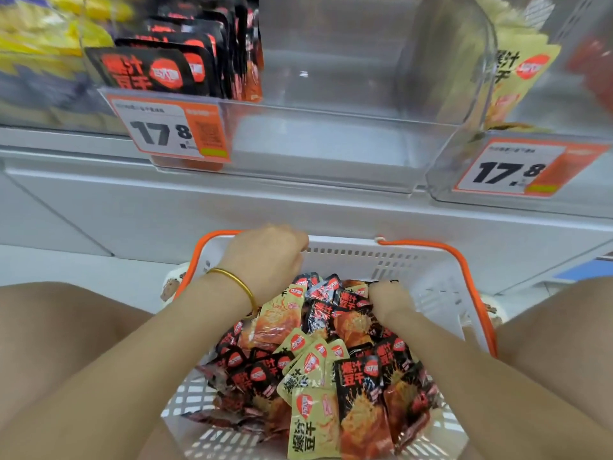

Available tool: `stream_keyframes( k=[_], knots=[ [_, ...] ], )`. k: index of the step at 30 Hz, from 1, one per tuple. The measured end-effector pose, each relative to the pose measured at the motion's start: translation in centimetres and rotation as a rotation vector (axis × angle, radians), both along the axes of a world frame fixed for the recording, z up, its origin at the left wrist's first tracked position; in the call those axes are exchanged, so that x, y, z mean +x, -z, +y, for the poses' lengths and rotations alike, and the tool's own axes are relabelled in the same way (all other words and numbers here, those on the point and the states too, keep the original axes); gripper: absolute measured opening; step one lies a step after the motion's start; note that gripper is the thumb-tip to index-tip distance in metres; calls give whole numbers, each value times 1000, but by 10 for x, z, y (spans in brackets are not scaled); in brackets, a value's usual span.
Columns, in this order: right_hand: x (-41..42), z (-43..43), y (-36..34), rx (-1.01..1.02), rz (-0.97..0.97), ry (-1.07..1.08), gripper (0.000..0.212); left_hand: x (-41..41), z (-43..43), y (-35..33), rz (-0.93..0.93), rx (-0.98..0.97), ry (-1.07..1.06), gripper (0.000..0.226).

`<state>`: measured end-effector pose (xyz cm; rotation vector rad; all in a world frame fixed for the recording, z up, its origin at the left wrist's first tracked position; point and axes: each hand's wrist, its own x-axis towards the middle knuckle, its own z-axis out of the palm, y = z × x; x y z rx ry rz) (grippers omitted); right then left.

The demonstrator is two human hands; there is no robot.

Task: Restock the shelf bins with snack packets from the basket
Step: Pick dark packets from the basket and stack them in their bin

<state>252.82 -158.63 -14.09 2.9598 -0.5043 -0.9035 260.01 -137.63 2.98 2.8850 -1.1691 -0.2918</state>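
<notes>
A white basket [441, 260] with orange handles sits between my knees, heaped with black and beige snack packets [318, 366]. My left hand [265, 260], with a gold bangle on the wrist, hovers at the basket's far rim with its fingers curled under; what they hold is hidden. My right hand [388, 300] reaches into the top of the pile and pinches the edge of a black snack packet [386, 282]. Above, a clear shelf bin [331, 134] holds a row of black packets [166, 64] on its left side, and its right side is bare.
A second clear bin [441, 180] on the right holds beige packets [520, 74]. Orange price tags reading 17.8 hang on the middle bin [166, 131] and the second bin [517, 171]. Yellow packets [49, 34] fill the far left. A grey shelf ledge [298, 210] runs above the basket.
</notes>
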Motion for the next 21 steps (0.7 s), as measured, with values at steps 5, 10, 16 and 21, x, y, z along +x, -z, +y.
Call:
stream_keyframes(
  k=[5,10,16,21],
  knots=[
    [34,11,-66,327,-21,-98,16,2,-4,-6,90,-44,-6,32],
    [40,34,-159,529,-182,-242,8,5,-4,-10,251,-10,16,41],
    [27,51,-205,1036,-461,97,6,14,15,-38,369,-329,-98,6],
    [26,69,-233,1343,-592,253,19,25,39,-68,403,-811,-231,22]
  ],
)
